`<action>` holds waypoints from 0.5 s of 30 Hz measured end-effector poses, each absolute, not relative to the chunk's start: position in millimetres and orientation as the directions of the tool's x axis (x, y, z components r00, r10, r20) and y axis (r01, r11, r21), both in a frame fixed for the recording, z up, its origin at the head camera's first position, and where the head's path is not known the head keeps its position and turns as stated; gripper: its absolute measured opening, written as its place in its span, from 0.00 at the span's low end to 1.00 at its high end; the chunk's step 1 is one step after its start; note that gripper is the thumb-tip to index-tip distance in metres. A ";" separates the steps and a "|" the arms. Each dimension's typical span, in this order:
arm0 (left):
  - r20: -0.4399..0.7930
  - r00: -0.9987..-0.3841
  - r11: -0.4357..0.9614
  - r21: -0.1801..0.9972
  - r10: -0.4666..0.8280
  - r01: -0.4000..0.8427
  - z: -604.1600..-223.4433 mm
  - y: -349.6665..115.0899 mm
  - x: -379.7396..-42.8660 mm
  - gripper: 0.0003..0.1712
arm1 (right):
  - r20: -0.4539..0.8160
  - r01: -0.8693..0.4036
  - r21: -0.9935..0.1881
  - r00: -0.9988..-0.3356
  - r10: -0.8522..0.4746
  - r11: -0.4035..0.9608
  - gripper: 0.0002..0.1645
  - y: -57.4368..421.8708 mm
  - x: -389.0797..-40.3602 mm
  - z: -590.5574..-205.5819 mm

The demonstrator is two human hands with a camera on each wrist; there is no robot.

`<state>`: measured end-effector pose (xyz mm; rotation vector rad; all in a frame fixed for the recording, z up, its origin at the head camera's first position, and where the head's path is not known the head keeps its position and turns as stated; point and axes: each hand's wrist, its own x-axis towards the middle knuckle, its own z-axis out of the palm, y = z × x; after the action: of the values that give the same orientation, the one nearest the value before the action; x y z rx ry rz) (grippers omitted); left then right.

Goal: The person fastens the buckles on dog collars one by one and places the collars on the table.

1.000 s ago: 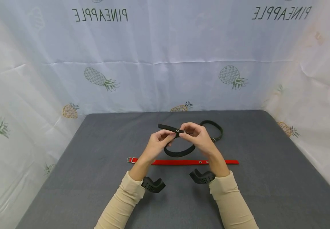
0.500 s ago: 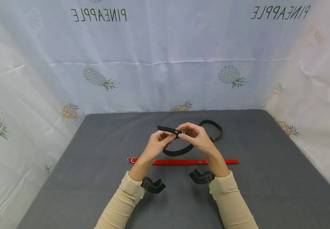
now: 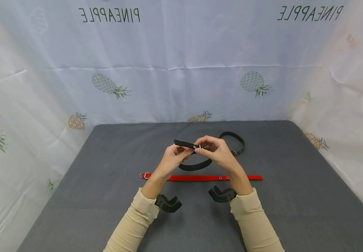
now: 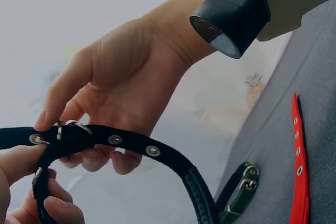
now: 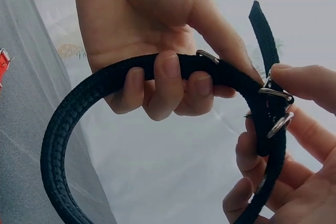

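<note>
My hands hold a black collar (image 3: 195,167) in a loop above the table. My left hand (image 3: 174,157) pinches the strap near its free tip (image 3: 183,144), its other fingers curled round the band in the right wrist view. At the metal buckle (image 5: 275,94), my right hand (image 3: 216,150) pinches with thumb and fingers. The strap passes through the buckle frame, and the prong lies at an eyelet (image 4: 36,138) in the left wrist view; whether it is fully seated I cannot tell. A D-ring (image 5: 280,125) sits beside the buckle.
A red collar (image 3: 197,178) lies stretched flat below my hands, buckle end left. Behind my right hand, a dark green collar (image 3: 242,141) rests in a buckled loop. Pineapple-print curtains (image 3: 181,94) enclose the grey table (image 3: 105,175) at the back and sides.
The strap's free tip has dipped slightly, and its eyelet sits closer to the buckle and my right fingers. The loop has shifted a little left. The red and green collars have not moved.
</note>
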<state>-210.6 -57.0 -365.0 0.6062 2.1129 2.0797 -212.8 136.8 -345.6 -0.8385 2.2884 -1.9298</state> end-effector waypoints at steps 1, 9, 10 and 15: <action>0.192 -0.914 -0.019 0.980 0.357 0.198 -364.8 -57.1 -210.6 0.10 | 0.311 -0.377 -0.922 -0.854 -0.418 0.086 0.15 137.0 -212.8 -345.2; 0.162 -0.909 0.012 0.984 0.384 0.180 -364.4 -59.0 -210.5 0.14 | 0.305 -0.364 -0.928 -0.859 -0.411 0.072 0.20 138.0 -213.0 -344.8; 0.156 -0.908 0.019 0.984 0.389 0.177 -364.4 -59.1 -210.4 0.14 | 0.306 -0.364 -0.929 -0.859 -0.411 0.070 0.20 138.0 -213.0 -344.7; 0.125 -0.907 0.029 0.988 0.403 0.149 -363.3 -60.2 -210.2 0.13 | 0.312 -0.364 -0.930 -0.850 -0.424 0.046 0.18 138.6 -213.4 -344.9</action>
<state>-210.2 -60.2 -363.3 0.5757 2.1083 1.9836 -213.4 138.6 -344.9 -0.8437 2.2378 -1.9645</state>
